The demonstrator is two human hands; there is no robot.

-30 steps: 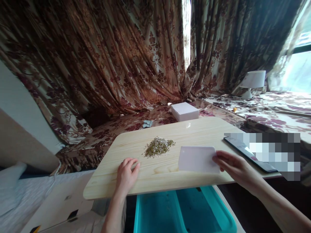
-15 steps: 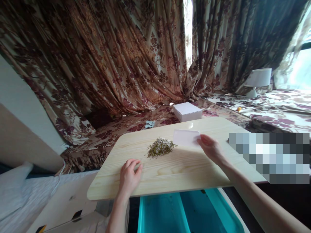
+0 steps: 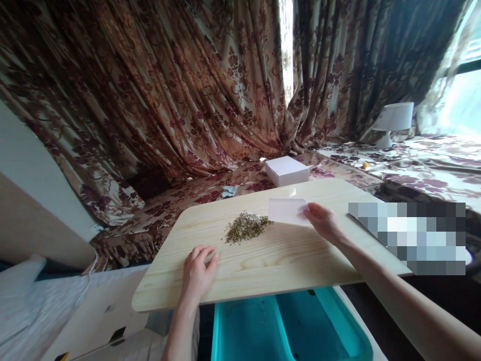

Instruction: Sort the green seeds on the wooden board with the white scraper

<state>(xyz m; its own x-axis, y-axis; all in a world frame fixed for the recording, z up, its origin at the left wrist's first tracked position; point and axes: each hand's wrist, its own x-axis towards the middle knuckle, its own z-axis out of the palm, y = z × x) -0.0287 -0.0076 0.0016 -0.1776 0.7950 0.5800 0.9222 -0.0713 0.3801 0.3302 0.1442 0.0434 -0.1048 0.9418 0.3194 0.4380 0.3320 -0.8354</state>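
Observation:
A pile of small green and white grains (image 3: pixel 247 228) lies on a pale wood-grain tabletop (image 3: pixel 244 273). My right hand (image 3: pixel 322 220) grips a thin whitish rectangular sheet (image 3: pixel 287 210) by its right end, with the thumb and fingers closed on it. The sheet's left edge is beside the pile's right side; whether it touches the grains I cannot tell. Near the tabletop's front left, my left hand (image 3: pixel 199 273) rests on the surface, fingers loosely apart and holding nothing, a short way from the pile.
Below the front edge sits a turquoise tray with two compartments (image 3: pixel 280 326). A white box (image 3: pixel 287 171) and a folded bluish cloth (image 3: pixel 229 191) lie behind the table. At the far right stands a white lamp (image 3: pixel 397 118). Blurred blocks cover something beside the right edge.
The whole view has shifted slightly. The sheet in my right hand looks a little more level, still beside the pile. My left hand stays in place on the tabletop.

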